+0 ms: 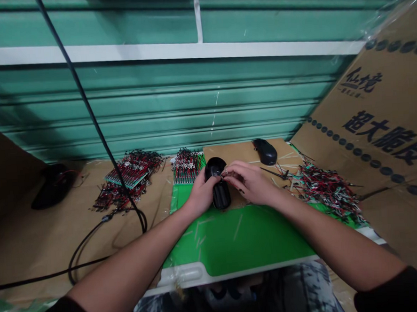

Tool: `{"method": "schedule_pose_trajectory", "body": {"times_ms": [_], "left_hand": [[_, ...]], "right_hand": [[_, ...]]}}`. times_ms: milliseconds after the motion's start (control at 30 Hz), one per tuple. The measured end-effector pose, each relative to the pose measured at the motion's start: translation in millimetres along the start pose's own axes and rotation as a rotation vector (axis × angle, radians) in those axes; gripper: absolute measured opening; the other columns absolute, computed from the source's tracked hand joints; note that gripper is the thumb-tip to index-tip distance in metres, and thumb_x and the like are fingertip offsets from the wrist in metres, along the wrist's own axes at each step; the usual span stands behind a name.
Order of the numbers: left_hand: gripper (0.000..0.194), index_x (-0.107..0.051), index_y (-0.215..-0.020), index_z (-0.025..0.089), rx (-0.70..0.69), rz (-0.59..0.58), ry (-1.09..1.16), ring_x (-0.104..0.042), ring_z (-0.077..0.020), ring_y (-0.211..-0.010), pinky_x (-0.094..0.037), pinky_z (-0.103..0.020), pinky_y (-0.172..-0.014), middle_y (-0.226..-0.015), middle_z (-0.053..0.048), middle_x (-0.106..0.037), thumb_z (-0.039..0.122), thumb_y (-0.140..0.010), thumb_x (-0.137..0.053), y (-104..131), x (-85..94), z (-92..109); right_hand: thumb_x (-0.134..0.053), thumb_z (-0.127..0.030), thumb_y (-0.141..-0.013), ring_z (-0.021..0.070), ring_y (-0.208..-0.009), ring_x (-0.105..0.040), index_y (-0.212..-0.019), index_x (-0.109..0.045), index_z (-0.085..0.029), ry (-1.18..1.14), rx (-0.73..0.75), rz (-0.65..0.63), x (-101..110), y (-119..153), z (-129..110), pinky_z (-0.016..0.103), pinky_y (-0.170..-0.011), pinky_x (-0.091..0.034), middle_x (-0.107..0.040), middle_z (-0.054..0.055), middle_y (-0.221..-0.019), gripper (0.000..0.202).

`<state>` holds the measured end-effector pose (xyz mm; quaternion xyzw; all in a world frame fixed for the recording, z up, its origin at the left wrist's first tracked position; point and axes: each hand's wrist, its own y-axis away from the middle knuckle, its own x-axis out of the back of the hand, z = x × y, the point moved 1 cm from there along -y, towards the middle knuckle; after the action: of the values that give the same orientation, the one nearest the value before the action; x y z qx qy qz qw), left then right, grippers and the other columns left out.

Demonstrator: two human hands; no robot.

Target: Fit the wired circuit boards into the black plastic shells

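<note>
A black rounded device (pixel 221 196), shaped like a computer mouse shell, stands at the centre above the green mat (pixel 249 238). My left hand (pixel 204 192) wraps round its left side, with the thumb on top near the middle. From the right, my right hand (pixel 248 179) reaches over the same device, its fingers pinched together at the device's middle. Something small and dark shows at those fingertips, too small to name. The inside of the device is partly hidden by my fingers.
Wired boards (pixel 133 172) lie left, another wired bundle (pixel 187 166) behind my left hand. A black mouse-shaped part (pixel 265 151) sits back right, another (pixel 53 185) far left. Tangled red and black wires (pixel 332 191) lie right. A black cable (pixel 85 100) hangs down. Printed cardboard (pixel 379 117) stands right.
</note>
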<state>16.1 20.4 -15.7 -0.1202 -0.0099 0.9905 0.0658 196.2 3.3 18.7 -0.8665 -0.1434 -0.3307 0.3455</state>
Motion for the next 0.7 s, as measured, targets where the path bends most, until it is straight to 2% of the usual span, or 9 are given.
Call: {"method": "schedule_pose_trajectory", "body": {"times_ms": [100, 200, 400, 700], "left_hand": [[0.032, -0.064, -0.093, 0.018, 0.010, -0.008, 0.002, -0.057, -0.0200, -0.088, -0.047, -0.031, -0.086, -0.088, -0.001, -0.064, 0.032, -0.066, -0.074, 0.9, -0.6, 0.8], [0.033, -0.064, -0.093, 0.018, 0.021, -0.014, 0.013, -0.057, -0.0207, -0.088, -0.047, -0.032, -0.086, -0.087, 0.000, -0.064, 0.033, -0.065, -0.074, 1.6, -1.4, 1.4], [0.033, -0.066, -0.094, 0.017, 0.025, -0.019, 0.040, -0.057, -0.0203, -0.089, -0.046, -0.031, -0.087, -0.088, -0.001, -0.064, 0.033, -0.067, -0.076, 3.7, -2.4, 4.0], [0.028, -0.067, -0.091, 0.017, 0.043, 0.003, 0.062, -0.060, -0.0208, -0.090, -0.049, -0.032, -0.088, -0.088, -0.001, -0.067, 0.030, -0.068, -0.075, 3.1, -1.5, 3.3]], "right_hand": [[-0.060, -0.019, -0.102, 0.0171, -0.078, -0.063, -0.115, -0.065, -0.021, -0.011, -0.046, -0.040, 1.2, 0.9, -1.4, 0.031, -0.072, -0.052, -0.068, 0.007, -0.107, 0.015], [-0.062, -0.019, -0.100, 0.0170, -0.077, -0.062, -0.119, -0.064, -0.021, -0.035, -0.057, -0.035, 2.0, 1.6, -2.9, 0.030, -0.068, -0.051, -0.067, 0.007, -0.108, 0.020], [-0.056, -0.016, -0.103, 0.0207, -0.101, -0.067, -0.116, -0.070, -0.024, -0.063, 0.050, 0.017, -0.5, 1.3, 0.2, 0.036, -0.089, -0.054, -0.071, 0.007, -0.110, 0.020], [-0.058, -0.019, -0.104, 0.0196, -0.095, -0.069, -0.112, -0.073, -0.025, -0.017, 0.096, 0.089, -0.9, 2.5, 0.0, 0.035, -0.087, -0.057, -0.072, 0.007, -0.106, 0.019]]}}
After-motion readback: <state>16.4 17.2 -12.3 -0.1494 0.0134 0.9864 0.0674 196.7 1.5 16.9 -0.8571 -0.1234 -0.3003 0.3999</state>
